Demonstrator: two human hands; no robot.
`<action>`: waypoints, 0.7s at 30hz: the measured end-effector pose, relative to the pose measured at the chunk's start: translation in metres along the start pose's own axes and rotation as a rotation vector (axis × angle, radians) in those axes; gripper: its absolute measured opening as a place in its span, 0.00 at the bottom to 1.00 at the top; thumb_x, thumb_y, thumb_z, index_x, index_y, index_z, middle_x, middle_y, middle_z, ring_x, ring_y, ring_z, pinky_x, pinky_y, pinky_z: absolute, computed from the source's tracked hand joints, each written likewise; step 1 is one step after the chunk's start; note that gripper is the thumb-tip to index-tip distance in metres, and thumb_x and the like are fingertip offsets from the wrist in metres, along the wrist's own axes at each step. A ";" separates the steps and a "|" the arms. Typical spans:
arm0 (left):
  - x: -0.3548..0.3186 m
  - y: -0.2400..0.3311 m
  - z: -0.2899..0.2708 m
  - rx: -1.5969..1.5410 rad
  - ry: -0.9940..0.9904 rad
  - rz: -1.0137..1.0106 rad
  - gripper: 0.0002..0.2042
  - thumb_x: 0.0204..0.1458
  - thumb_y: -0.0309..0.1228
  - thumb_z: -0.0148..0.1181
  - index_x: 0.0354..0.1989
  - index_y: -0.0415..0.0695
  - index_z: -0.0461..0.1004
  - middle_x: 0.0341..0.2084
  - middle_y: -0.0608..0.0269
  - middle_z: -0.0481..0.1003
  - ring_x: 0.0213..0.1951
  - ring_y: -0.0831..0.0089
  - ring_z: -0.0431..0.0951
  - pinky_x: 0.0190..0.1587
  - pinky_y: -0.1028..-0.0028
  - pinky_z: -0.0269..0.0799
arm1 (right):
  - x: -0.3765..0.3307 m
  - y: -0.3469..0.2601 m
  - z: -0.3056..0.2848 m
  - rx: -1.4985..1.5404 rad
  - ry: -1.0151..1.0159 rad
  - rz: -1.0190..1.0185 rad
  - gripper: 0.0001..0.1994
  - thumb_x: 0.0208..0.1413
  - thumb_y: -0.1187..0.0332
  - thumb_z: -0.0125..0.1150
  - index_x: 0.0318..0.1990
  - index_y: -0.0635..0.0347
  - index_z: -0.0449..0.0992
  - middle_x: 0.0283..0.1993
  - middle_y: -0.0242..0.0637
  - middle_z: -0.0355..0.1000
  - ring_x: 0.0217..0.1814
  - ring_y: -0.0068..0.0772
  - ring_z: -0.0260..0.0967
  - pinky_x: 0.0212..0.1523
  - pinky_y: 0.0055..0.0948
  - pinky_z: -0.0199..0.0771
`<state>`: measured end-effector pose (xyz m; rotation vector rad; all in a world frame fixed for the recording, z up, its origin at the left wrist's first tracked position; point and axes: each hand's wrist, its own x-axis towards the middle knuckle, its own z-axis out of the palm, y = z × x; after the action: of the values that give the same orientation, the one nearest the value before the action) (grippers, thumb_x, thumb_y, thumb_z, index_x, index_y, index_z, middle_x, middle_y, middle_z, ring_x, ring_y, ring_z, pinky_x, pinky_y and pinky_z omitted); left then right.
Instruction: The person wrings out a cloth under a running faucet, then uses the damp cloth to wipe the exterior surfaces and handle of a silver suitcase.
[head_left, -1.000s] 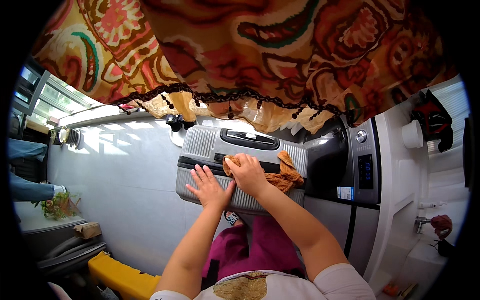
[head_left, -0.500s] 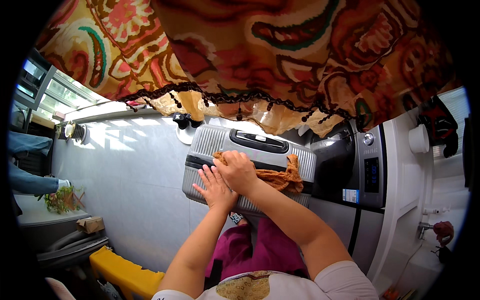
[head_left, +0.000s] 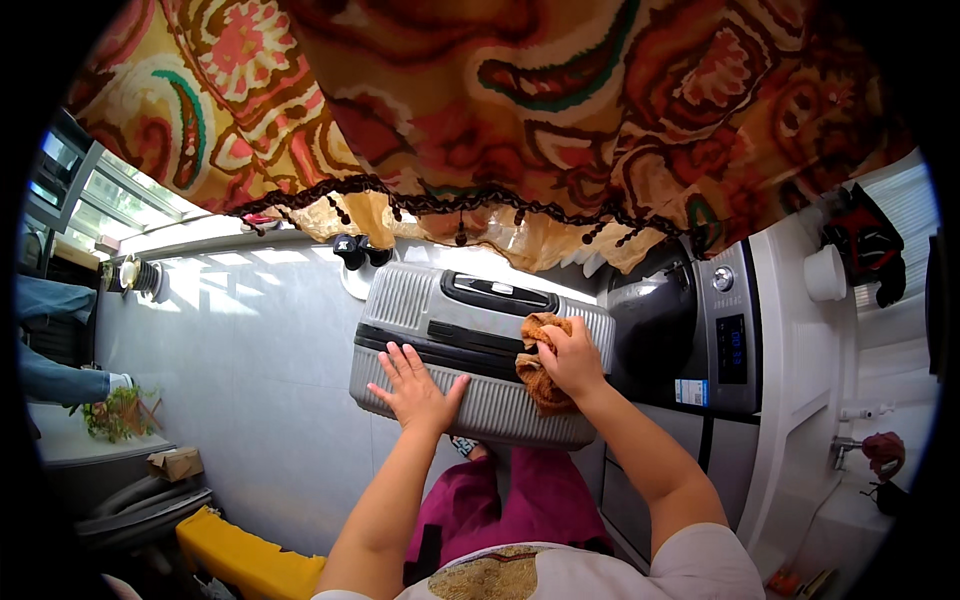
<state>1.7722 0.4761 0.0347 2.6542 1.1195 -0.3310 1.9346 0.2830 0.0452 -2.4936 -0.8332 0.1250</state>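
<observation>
- ok so the grey ridged suitcase (head_left: 480, 385) sat mid-frame, its long axis going roughly left to right with a slight dip toward the right, and the dark handle (head_left: 498, 292) was along its upper edge
- right hand (head_left: 575, 362) had an orange-brown cloth (head_left: 538, 385) bunched in its fingers, right of centre in the frame, so that grip was definitely closed on something
- the cloth was on the right part of the suitcase, mostly just left of the right hand and partly under the fingers, with its longer stretch going up and down the frame, so pretty much across the suitcase's long axis
- left hand (head_left: 415, 393) wasn't grasping anything, it lay flat with fingers spread on the suitcase's lower left part
- right hand was the near one to the cloth (touching it, obviously), the left was well apart, with ridged shell and part of the dark band (head_left: 415, 348) between them
- a grey-and-black appliance (head_left: 728, 290) stood just right of the suitcase, and a patterned hanging cloth (head_left: 560, 130) filled the top of the frame
</observation>
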 end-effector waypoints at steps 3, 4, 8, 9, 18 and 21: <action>0.003 -0.001 0.000 -0.044 0.001 0.000 0.57 0.44 0.67 0.55 0.71 0.36 0.39 0.72 0.44 0.34 0.73 0.47 0.30 0.62 0.28 0.29 | 0.033 -0.004 -0.017 0.281 0.236 0.092 0.14 0.53 0.63 0.63 0.43 0.61 0.76 0.47 0.47 0.63 0.40 0.51 0.70 0.43 0.42 0.73; 0.005 0.001 0.001 -0.075 0.063 0.040 0.57 0.43 0.68 0.56 0.72 0.38 0.39 0.72 0.44 0.34 0.73 0.46 0.30 0.61 0.28 0.30 | 0.050 -0.017 -0.016 0.395 0.303 0.088 0.14 0.53 0.63 0.63 0.43 0.62 0.76 0.47 0.47 0.64 0.42 0.52 0.70 0.44 0.40 0.73; 0.015 0.019 0.008 -0.043 0.158 0.157 0.55 0.42 0.69 0.56 0.73 0.50 0.39 0.72 0.47 0.36 0.72 0.44 0.32 0.59 0.25 0.32 | 0.118 -0.055 0.022 0.037 -0.285 0.055 0.26 0.56 0.44 0.56 0.45 0.59 0.79 0.42 0.48 0.72 0.58 0.53 0.61 0.61 0.56 0.56; 0.018 0.028 0.011 -0.021 0.125 0.148 0.55 0.42 0.69 0.56 0.74 0.51 0.39 0.73 0.48 0.36 0.72 0.44 0.32 0.59 0.25 0.32 | 0.115 -0.051 0.043 0.036 -0.250 0.040 0.26 0.56 0.41 0.54 0.44 0.56 0.80 0.40 0.47 0.74 0.60 0.52 0.59 0.62 0.59 0.53; 0.028 0.017 0.008 0.036 0.076 0.159 0.53 0.42 0.71 0.52 0.73 0.54 0.43 0.72 0.49 0.38 0.72 0.44 0.33 0.59 0.24 0.32 | 0.078 0.011 0.016 -0.027 -0.210 0.182 0.24 0.54 0.46 0.58 0.55 0.44 0.74 0.54 0.46 0.67 0.57 0.51 0.63 0.58 0.50 0.61; 0.026 0.009 0.009 0.006 0.116 0.252 0.52 0.40 0.72 0.54 0.72 0.56 0.47 0.72 0.50 0.41 0.72 0.45 0.34 0.59 0.24 0.31 | 0.055 0.017 0.016 -0.001 -0.123 0.179 0.24 0.54 0.48 0.59 0.55 0.47 0.73 0.53 0.49 0.66 0.56 0.53 0.63 0.56 0.48 0.64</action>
<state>1.7954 0.4848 0.0199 2.8089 0.7996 -0.1348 1.9843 0.3105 0.0263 -2.5789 -0.6568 0.3430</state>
